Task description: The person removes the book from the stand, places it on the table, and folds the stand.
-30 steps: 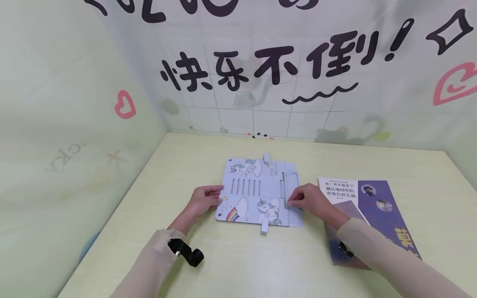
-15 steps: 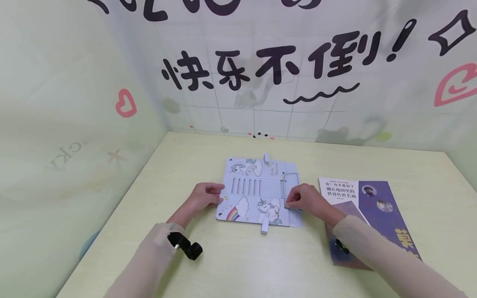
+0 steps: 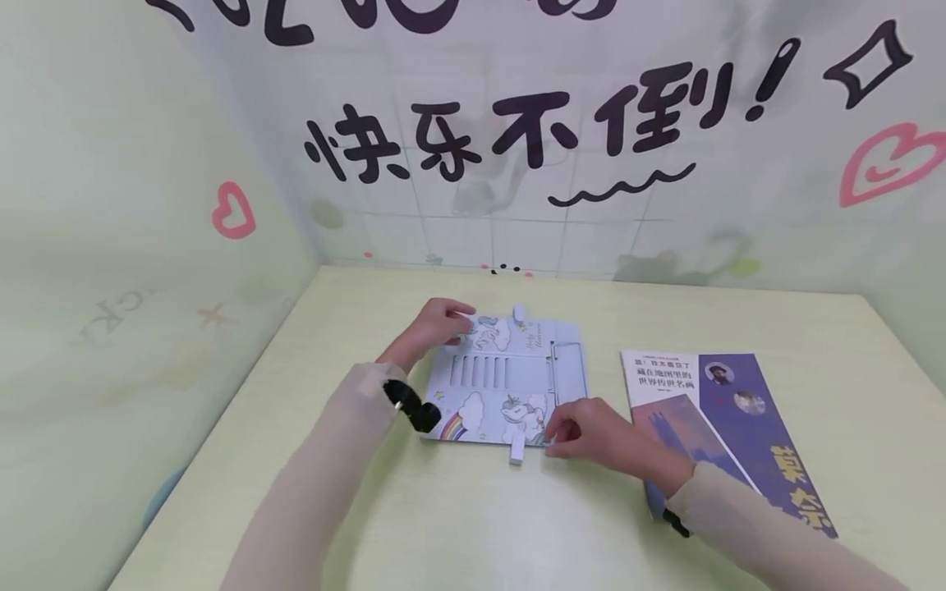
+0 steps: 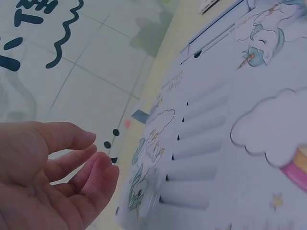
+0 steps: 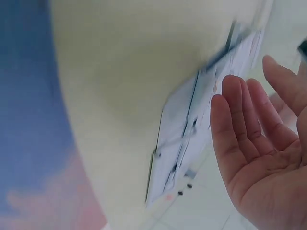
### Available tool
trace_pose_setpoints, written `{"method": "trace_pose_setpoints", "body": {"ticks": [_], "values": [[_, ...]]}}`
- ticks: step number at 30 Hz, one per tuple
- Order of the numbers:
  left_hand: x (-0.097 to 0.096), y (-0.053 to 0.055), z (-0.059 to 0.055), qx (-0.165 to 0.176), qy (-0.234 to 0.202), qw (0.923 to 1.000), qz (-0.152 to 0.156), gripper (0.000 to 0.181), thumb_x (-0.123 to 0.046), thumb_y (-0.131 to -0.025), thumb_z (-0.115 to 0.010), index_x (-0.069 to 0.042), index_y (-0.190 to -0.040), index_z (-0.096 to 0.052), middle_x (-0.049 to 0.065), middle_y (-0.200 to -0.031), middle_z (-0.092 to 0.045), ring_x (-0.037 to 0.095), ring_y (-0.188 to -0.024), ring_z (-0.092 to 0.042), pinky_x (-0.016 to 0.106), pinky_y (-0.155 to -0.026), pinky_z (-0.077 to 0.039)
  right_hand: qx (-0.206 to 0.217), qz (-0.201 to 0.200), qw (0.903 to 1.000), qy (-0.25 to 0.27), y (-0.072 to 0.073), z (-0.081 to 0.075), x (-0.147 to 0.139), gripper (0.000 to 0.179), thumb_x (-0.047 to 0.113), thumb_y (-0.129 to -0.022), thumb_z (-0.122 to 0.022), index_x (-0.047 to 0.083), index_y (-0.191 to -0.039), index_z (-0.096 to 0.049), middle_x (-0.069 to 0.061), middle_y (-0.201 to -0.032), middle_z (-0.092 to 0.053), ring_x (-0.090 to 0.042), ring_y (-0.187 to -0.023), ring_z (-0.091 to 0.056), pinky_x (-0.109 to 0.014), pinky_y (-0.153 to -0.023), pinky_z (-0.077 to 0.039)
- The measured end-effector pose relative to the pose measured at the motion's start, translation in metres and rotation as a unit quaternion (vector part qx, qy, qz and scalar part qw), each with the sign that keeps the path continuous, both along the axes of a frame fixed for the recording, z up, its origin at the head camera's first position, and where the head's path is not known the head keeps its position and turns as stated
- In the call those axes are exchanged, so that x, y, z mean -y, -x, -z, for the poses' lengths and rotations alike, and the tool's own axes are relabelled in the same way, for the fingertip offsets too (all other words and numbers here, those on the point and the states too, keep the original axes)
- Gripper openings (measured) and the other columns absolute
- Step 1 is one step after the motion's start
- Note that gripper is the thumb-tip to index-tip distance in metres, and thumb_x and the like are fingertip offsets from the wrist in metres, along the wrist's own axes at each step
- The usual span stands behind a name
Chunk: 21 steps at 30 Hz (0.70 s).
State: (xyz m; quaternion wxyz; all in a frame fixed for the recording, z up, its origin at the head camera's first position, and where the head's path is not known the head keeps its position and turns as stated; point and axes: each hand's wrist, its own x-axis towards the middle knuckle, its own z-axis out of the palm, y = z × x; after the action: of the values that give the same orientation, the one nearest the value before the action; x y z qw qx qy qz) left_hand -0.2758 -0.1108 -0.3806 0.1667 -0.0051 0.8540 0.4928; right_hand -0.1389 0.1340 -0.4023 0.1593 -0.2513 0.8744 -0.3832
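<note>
A pale folding book stand with unicorn and rainbow pictures [image 3: 528, 373] lies flat on the table, slots in its middle and a thin wire bracket near its right side. Small white page holders [image 3: 517, 449] stick out at its near and far edges. My left hand [image 3: 436, 322] is over the stand's far left corner. In the left wrist view its fingers [image 4: 100, 182] are loosely bent with nothing between them. Beside the near right corner is my right hand [image 3: 602, 437]. Its fingers [image 5: 232, 110] are relaxed and empty in the right wrist view, overlapping the stand's edge there.
A book with a white and purple cover [image 3: 739, 447] lies to the right, partly under the right forearm. The pale table [image 3: 473, 525] meets a printed fabric wall [image 3: 510, 238] at the back and another at the left. Black camera mounts [image 3: 417, 410] sit on the wrists.
My left hand has moved from the stand's left edge to its far left corner. My right hand has left the wire bracket and come nearer, to the near right corner.
</note>
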Motion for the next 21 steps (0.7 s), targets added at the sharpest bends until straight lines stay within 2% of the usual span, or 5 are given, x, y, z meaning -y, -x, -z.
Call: {"method": "trace_pose_setpoints", "body": {"ticks": [4,8,14,21], "values": [[-0.027,0.012,0.008,0.014,0.004,0.9999,0.006,0.038,-0.007,-0.089,-0.056,-0.005,-0.126,-0.053,0.013,-0.108,-0.058,0.019,-0.084,-0.057,0.024,-0.070,-0.052,-0.003,-0.029,0.9995,0.012,-0.008,0.007,0.014,0.015,0.016,-0.075,-0.075,0.006,-0.081,-0.067,0.009,-0.066,-0.057,-0.004,-0.060,-0.051,-0.021,-0.055,-0.047],[-0.047,0.019,0.017,0.017,0.011,0.9997,0.011,0.044,-0.013,-0.091,-0.054,-0.006,-0.133,-0.047,0.011,-0.100,-0.058,0.014,-0.071,-0.053,0.023,-0.064,-0.047,-0.003,-0.035,0.9994,-0.001,-0.010,0.012,0.025,0.017,0.022,-0.073,-0.077,0.010,-0.076,-0.065,0.010,-0.062,-0.055,-0.002,-0.057,-0.049,-0.020,-0.053,-0.045],[-0.063,0.027,0.027,-0.009,0.026,0.9993,0.024,0.046,-0.016,-0.093,-0.052,-0.012,-0.137,-0.042,0.008,-0.088,-0.056,0.010,-0.049,-0.044,0.020,-0.049,-0.040,-0.025,-0.026,0.9991,-0.021,-0.009,0.018,0.031,0.018,0.024,-0.075,-0.076,0.017,-0.066,-0.062,0.011,-0.057,-0.051,-0.002,-0.054,-0.045,-0.019,-0.049,-0.042],[-0.077,0.037,0.037,0.002,0.034,0.9994,0.004,0.036,-0.016,-0.094,-0.050,-0.015,-0.130,-0.052,0.002,-0.066,-0.046,0.008,-0.037,-0.029,0.020,-0.039,-0.031,-0.035,-0.027,0.9989,-0.016,-0.005,0.019,0.030,0.018,0.021,-0.077,-0.073,0.017,-0.064,-0.061,0.012,-0.056,-0.051,-0.001,-0.052,-0.044,-0.019,-0.047,-0.042]]}}
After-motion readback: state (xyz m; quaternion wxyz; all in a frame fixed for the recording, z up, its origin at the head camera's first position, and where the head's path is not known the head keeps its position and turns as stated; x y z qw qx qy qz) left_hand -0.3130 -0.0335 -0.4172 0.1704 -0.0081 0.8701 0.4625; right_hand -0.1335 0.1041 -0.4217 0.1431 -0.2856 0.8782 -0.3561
